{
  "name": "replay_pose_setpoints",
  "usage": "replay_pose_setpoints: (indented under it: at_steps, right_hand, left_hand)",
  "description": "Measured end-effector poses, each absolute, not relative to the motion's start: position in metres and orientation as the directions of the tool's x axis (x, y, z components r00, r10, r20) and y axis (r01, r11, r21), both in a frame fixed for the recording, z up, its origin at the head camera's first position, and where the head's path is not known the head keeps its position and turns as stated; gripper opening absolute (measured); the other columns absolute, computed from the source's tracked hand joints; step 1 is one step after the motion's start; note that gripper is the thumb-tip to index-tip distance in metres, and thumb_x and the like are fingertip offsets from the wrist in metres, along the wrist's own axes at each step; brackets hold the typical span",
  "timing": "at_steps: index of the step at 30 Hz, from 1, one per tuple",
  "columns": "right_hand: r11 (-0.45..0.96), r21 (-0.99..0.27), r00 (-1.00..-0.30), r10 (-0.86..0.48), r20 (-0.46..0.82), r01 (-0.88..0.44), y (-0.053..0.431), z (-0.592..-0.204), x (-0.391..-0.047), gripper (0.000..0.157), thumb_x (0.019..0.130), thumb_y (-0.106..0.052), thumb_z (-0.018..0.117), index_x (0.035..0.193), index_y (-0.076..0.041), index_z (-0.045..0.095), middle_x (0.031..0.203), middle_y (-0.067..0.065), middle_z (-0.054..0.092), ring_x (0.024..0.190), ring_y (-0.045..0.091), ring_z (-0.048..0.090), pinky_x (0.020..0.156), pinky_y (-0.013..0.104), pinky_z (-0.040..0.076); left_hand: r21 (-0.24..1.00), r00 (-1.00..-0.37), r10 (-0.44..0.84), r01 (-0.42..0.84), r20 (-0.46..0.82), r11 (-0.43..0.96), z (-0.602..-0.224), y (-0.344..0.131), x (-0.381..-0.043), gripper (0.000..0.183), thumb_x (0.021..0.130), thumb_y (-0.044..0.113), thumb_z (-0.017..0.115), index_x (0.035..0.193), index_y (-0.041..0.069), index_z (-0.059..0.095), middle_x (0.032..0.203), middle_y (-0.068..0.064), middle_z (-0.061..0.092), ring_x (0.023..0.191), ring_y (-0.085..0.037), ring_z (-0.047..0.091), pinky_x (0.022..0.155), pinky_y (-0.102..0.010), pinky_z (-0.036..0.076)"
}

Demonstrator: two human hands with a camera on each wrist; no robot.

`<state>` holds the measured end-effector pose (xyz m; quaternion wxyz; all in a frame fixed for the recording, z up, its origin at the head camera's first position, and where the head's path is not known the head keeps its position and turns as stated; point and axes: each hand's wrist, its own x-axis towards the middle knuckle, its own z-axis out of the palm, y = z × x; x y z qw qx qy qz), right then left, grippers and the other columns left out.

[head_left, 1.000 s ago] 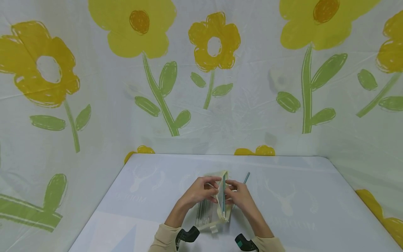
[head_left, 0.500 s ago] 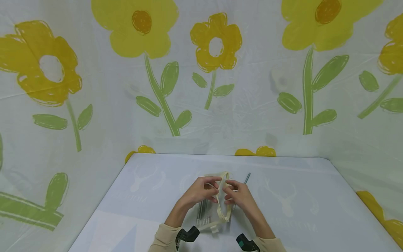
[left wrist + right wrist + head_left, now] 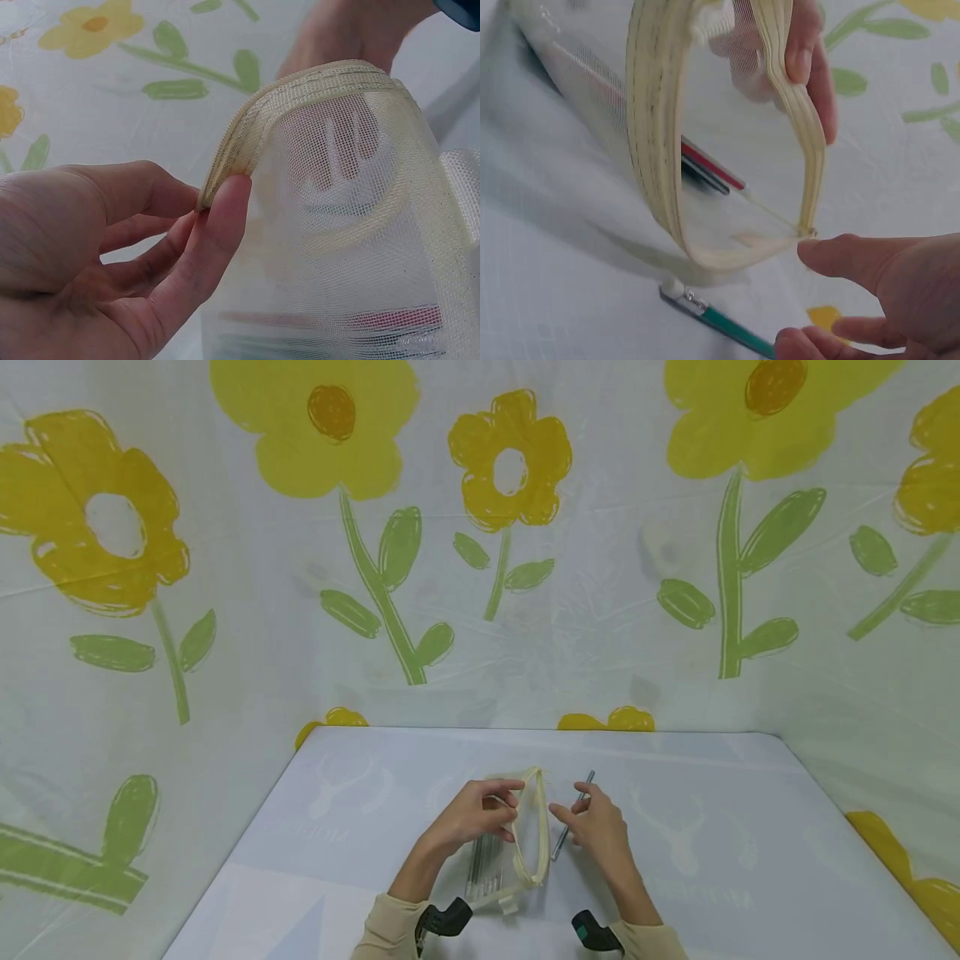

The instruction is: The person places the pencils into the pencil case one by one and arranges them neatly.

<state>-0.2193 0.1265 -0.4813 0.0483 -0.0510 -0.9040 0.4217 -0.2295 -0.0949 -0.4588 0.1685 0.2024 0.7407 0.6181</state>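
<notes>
A cream mesh zipper pouch (image 3: 543,847) is held with its mouth spread wide. My left hand (image 3: 474,814) pinches the zipper edge between thumb and fingers, as the left wrist view (image 3: 150,247) confirms. Inside, a red pencil (image 3: 712,166) and a dark one lie along the mesh, with further slim sticks (image 3: 482,864) showing through it. On the table right of the pouch lies a green pencil (image 3: 739,332) with a white eraser end. My right hand (image 3: 602,828) is over that pencil, thumb and fingers spread apart; its fingertips hide part of the pencil.
The white table (image 3: 720,827) has faint printed deer heads. Behind it hangs a white cloth (image 3: 585,610) with yellow flowers. A black wrist camera mount (image 3: 450,918) sits at the left sleeve, another mount (image 3: 595,932) at the right.
A teal pencil standing at the pouch mouth a second ago has gone from there. My right hand has moved right, away from the mouth, to the pencil on the table. The left hand stays.
</notes>
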Motion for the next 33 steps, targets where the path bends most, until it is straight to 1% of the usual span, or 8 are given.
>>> replay_pose_setpoints:
  at_steps: [3,7,9,12,18,21,26,33]
  right_hand:
    - [0.662,-0.747,-0.987,0.151,0.052,0.062,0.130,-0.485,-0.220,0.068,0.084,-0.030,0.076,0.134,0.007,0.050,0.094,0.017,0.069,0.051,0.013,0.060,0.050,0.026,0.048]
    - [0.715,-0.697,-0.983,0.163,0.085,0.058,0.130,-0.492,-0.222,0.068,0.083,-0.026,0.077,0.132,0.011,0.051,0.091,0.018,0.067,0.063,0.018,0.059,0.056,0.032,0.049]
    - [0.739,-0.671,-0.981,0.168,0.100,0.058,0.130,-0.495,-0.223,0.067,0.082,-0.025,0.078,0.132,0.012,0.051,0.090,0.017,0.065,0.070,0.021,0.058,0.059,0.036,0.050]
    - [0.759,-0.649,-0.979,0.166,0.119,0.050,0.129,-0.497,-0.223,0.068,0.081,-0.022,0.079,0.131,0.014,0.051,0.088,0.017,0.061,0.075,0.024,0.056,0.060,0.039,0.050]
    - [0.762,-0.645,-0.980,0.169,0.110,0.059,0.128,-0.500,-0.223,0.071,0.078,-0.019,0.080,0.133,0.014,0.048,0.096,0.021,0.061,0.080,0.027,0.056,0.064,0.043,0.052]
    - [0.752,-0.655,-0.981,0.172,0.094,0.069,0.127,-0.499,-0.223,0.071,0.078,-0.016,0.079,0.135,0.013,0.048,0.100,0.023,0.061,0.082,0.028,0.056,0.065,0.041,0.054]
    - [0.747,-0.661,-0.982,0.172,0.082,0.076,0.126,-0.498,-0.222,0.067,0.077,-0.008,0.076,0.134,0.013,0.048,0.098,0.023,0.060,0.083,0.028,0.055,0.062,0.036,0.054]
    - [0.755,-0.653,-0.984,0.156,0.081,0.066,0.127,-0.498,-0.222,0.065,0.074,-0.005,0.074,0.132,0.014,0.050,0.098,0.022,0.060,0.082,0.027,0.055,0.061,0.036,0.054]
  left_hand:
    - [0.983,-0.864,0.504,0.094,0.002,0.157,-0.459,-0.095,-0.229,0.047,0.094,0.006,0.059,0.140,0.000,0.052,0.114,-0.027,0.057,0.080,-0.021,0.065,0.073,-0.046,0.065]
    - [0.983,-0.865,0.502,0.096,0.004,0.157,-0.459,-0.096,-0.229,0.047,0.094,0.006,0.059,0.140,0.000,0.052,0.116,-0.031,0.056,0.080,-0.022,0.065,0.072,-0.045,0.065]
    - [0.983,-0.865,0.501,0.096,0.004,0.158,-0.459,-0.095,-0.229,0.047,0.094,0.006,0.059,0.140,0.000,0.052,0.116,-0.030,0.056,0.080,-0.022,0.066,0.071,-0.044,0.065]
    - [0.982,-0.867,0.498,0.097,0.004,0.161,-0.459,-0.095,-0.229,0.047,0.094,0.006,0.059,0.140,0.000,0.052,0.113,-0.026,0.058,0.078,-0.021,0.066,0.071,-0.043,0.065]
    - [0.983,-0.866,0.500,0.096,0.004,0.158,-0.459,-0.095,-0.229,0.047,0.094,0.006,0.059,0.140,0.000,0.052,0.115,-0.029,0.057,0.076,-0.020,0.067,0.071,-0.043,0.065]
    - [0.983,-0.865,0.501,0.095,0.004,0.157,-0.459,-0.095,-0.230,0.047,0.094,0.006,0.058,0.140,0.000,0.052,0.116,-0.031,0.056,0.078,-0.021,0.067,0.070,-0.042,0.065]
    - [0.984,-0.864,0.504,0.095,0.005,0.152,-0.459,-0.094,-0.230,0.046,0.094,0.005,0.058,0.140,-0.001,0.052,0.115,-0.030,0.056,0.083,-0.023,0.065,0.070,-0.039,0.066]
    - [0.983,-0.865,0.502,0.099,0.007,0.157,-0.460,-0.094,-0.230,0.044,0.094,0.005,0.059,0.138,0.004,0.055,0.112,-0.027,0.057,0.082,-0.023,0.065,0.072,-0.047,0.065]
